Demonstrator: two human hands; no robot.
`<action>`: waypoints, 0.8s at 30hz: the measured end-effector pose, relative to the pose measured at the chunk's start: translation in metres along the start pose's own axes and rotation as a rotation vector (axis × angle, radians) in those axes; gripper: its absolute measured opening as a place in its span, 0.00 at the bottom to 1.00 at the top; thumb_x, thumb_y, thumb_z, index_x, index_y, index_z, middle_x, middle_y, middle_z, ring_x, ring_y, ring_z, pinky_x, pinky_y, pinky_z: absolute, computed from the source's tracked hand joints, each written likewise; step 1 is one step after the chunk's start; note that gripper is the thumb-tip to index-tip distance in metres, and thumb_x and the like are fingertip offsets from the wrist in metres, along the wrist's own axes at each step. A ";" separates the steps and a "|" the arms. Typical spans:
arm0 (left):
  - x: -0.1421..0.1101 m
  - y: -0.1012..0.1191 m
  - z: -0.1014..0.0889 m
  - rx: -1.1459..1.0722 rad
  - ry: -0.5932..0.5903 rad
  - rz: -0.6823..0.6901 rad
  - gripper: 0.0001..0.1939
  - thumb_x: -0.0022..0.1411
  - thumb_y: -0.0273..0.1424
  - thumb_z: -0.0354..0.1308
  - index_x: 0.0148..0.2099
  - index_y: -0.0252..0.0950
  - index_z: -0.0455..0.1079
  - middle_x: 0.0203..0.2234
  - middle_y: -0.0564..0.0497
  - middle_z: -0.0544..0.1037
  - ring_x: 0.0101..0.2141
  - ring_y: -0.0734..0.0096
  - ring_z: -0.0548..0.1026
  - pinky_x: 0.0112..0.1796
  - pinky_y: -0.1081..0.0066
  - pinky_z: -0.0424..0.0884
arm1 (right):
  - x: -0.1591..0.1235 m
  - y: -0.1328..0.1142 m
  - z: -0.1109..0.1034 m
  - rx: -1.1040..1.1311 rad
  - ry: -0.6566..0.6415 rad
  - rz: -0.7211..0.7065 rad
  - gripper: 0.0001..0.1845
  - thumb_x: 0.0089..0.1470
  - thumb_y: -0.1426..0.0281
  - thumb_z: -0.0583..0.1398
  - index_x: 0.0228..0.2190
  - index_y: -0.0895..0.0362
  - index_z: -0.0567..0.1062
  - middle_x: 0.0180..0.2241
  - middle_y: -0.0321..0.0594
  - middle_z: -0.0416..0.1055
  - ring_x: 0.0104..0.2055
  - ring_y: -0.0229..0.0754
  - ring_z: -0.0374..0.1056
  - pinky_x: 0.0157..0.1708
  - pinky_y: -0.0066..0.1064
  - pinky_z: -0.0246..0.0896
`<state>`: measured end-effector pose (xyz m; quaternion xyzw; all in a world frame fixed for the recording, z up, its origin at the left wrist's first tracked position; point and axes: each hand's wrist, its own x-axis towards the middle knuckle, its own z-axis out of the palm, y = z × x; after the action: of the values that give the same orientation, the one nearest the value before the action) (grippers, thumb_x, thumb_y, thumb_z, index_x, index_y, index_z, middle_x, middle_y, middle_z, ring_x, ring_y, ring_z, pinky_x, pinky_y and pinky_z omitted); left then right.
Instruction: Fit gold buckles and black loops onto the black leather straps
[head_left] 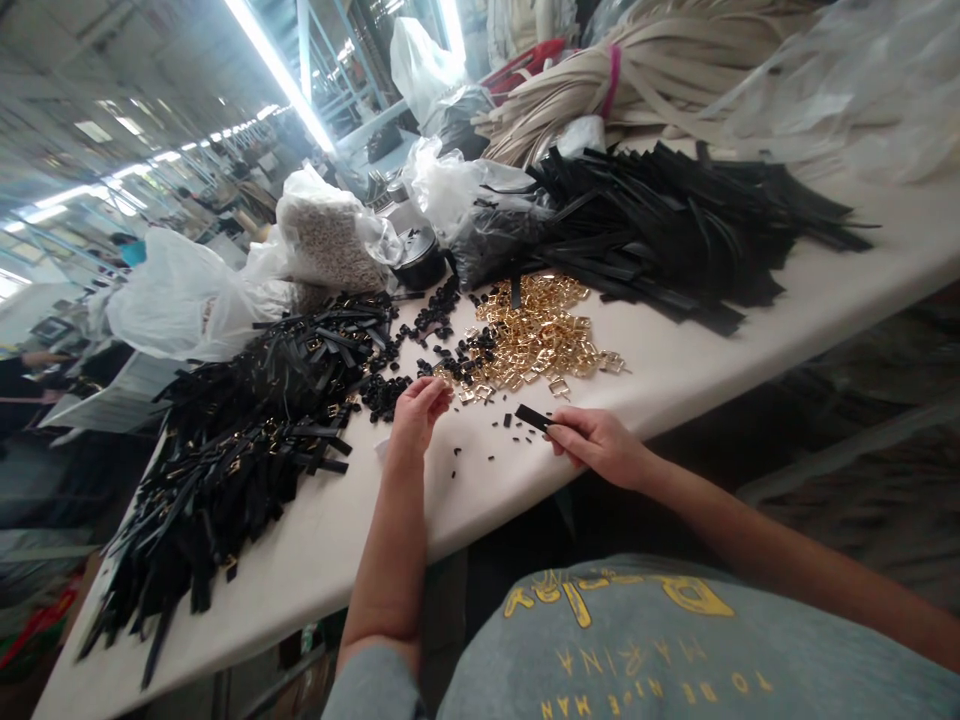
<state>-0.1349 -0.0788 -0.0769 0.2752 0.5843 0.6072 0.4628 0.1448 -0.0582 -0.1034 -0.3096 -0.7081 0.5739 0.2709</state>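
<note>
My right hand [592, 440] pinches a short black strap [532, 417] between thumb and fingers, above the table's front edge. My left hand [421, 408] has its fingertips pinched together beside the gold buckles. What sits between those fingertips, if anything, is too small to make out. A heap of gold buckles [536, 335] lies just beyond both hands. Small black loops [384, 396] are piled to the left of it, some mixed in among the buckles. A few tiny black bits [517, 425] are scattered on the tabletop near the strap.
Black straps with gold buckles [255, 430] cover the table's left side. Plain black straps [667, 220] are stacked at right. Behind stand plastic bags [330, 230], a black round container [418, 260] and a bundle of beige strips [652, 70]. The pale table [480, 510] ends close to my body.
</note>
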 end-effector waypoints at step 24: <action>-0.092 -0.034 0.079 -0.207 -0.104 0.000 0.14 0.47 0.37 0.72 0.29 0.34 0.73 0.20 0.56 0.72 0.22 0.82 0.68 0.25 0.80 0.63 | 0.013 -0.023 0.028 0.437 0.144 -0.055 0.17 0.51 0.56 0.64 0.28 0.59 0.70 0.22 0.30 0.66 0.16 0.27 0.57 0.14 0.21 0.52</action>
<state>-0.0187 -0.1279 -0.0771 0.2570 0.4939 0.6492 0.5183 0.1130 -0.0699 -0.0854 -0.2641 -0.5539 0.6826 0.3969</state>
